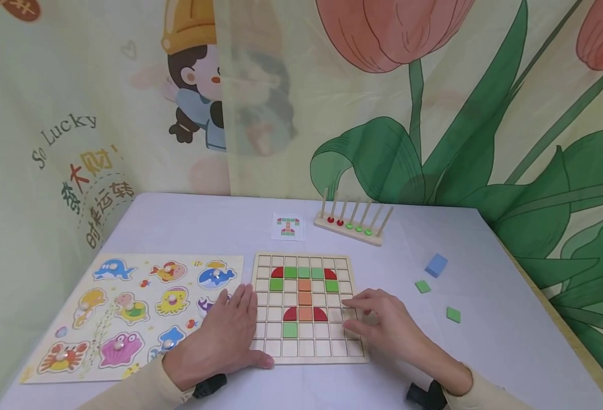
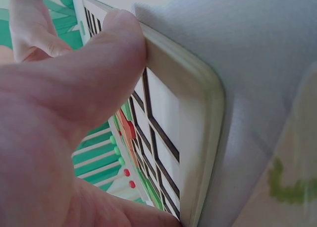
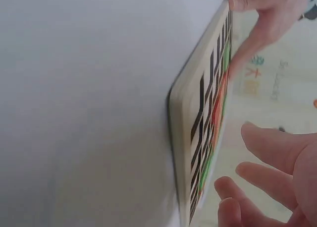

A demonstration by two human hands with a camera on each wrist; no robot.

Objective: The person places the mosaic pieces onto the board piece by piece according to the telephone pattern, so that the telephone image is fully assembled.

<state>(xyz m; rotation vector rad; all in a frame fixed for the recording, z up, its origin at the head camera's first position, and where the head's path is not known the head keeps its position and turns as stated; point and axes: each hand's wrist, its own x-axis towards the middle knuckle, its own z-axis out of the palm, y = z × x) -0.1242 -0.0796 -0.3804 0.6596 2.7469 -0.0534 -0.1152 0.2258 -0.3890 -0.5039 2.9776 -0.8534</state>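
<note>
A wooden grid board [image 1: 332, 344] lies in front of me, holding red quarter-round pieces [image 1: 319, 314], green squares [image 1: 290, 329] and a column of orange squares [image 1: 305, 298]. My left hand [image 1: 221, 333] rests along the board's left side with straight fingers, and its thumb [image 2: 116, 43] touches the front edge. Over the board's right side is my right hand [image 1: 390, 323], thumb and forefinger apart. Nothing shows between them; in the right wrist view its fingers [image 3: 267, 185] are loosely bent and clear of the board.
Left of the board lies a sea-animal knob puzzle [image 1: 150, 327], partly under my left forearm. Behind are a pattern card [image 1: 288, 227] and a peg stand with beads [image 1: 349, 230]. Two loose green squares [image 1: 453, 314] and a blue block [image 1: 437, 265] lie to the right.
</note>
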